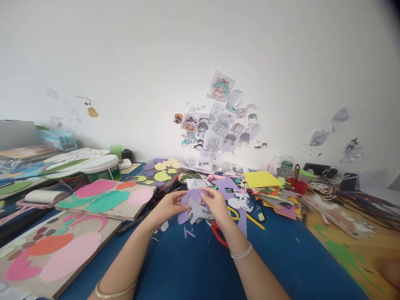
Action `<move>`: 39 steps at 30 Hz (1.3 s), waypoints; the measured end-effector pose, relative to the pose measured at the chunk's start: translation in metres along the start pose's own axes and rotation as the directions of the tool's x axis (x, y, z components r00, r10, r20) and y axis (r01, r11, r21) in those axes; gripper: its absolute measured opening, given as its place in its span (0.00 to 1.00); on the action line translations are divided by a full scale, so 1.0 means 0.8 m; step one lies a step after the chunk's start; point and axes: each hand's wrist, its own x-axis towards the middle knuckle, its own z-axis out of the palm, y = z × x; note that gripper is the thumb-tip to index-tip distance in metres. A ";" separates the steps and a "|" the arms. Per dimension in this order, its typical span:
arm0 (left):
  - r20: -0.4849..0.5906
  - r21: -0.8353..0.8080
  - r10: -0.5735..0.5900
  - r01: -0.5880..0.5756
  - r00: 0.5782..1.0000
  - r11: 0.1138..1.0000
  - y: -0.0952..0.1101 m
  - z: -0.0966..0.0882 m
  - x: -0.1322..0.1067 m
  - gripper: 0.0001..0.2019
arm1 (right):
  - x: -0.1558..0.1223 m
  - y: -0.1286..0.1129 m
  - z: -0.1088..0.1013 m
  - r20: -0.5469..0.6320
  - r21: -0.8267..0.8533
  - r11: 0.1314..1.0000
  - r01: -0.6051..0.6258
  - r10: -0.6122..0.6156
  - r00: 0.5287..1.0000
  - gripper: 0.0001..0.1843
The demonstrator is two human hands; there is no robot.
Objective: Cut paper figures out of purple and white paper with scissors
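Both my hands hold a purple paper cut-out point(193, 205) above the blue table point(200, 266). My left hand point(170, 205) pinches its left edge with closed fingers. On the right edge, my right hand point(216, 204) grips it, thumb on top. A grey-white piece shows under the purple one. Red-handled scissors point(218, 234) lie on the table just below my right wrist. Small purple scraps point(188, 233) lie beneath the cut-out.
Boards with pink, green and orange shapes point(62, 250) lie at the left, with a white tub point(101, 166) behind. A heap of coloured paper with a yellow sheet point(261, 179) sits to the right. Printed drawings point(218, 129) are stuck on the wall.
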 end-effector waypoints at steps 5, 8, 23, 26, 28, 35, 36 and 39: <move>0.084 0.006 0.035 -0.036 0.996 0.999 0.003 0.001 -0.002 0.30 | 0.000 -0.002 -0.001 0.022 0.018 1.000 -0.020 0.019 1.000 0.18; 0.098 0.003 0.034 -0.034 0.995 0.999 0.002 0.001 -0.003 0.31 | 0.000 -0.002 -0.002 0.029 0.022 1.000 -0.022 0.021 0.999 0.18; -0.018 0.062 0.004 -0.003 1.000 0.998 0.005 0.005 -0.002 0.29 | 0.000 -0.006 -0.005 0.027 0.009 0.999 -0.031 0.030 0.999 0.19; -0.023 0.066 0.007 -0.006 1.000 0.998 0.007 0.006 -0.002 0.28 | -0.001 -0.007 -0.005 0.026 0.000 1.000 -0.022 0.022 0.999 0.18; -0.028 0.060 0.010 -0.009 1.000 0.998 0.008 0.007 -0.003 0.28 | -0.002 -0.007 -0.004 0.026 -0.005 1.000 -0.014 0.014 1.000 0.18; -0.032 0.085 0.010 -0.007 0.999 0.996 0.010 0.008 -0.004 0.28 | -0.003 -0.009 -0.003 0.037 -0.023 1.000 0.006 -0.005 0.999 0.16; -0.026 0.084 0.012 -0.009 1.000 0.996 0.009 0.007 -0.004 0.28 | -0.003 -0.009 -0.003 0.036 -0.026 1.000 0.007 -0.006 0.999 0.16; -0.001 0.061 0.024 -0.024 1.000 0.998 0.007 0.006 -0.004 0.30 | -0.002 -0.010 -0.002 0.038 -0.033 0.999 0.008 -0.006 0.999 0.15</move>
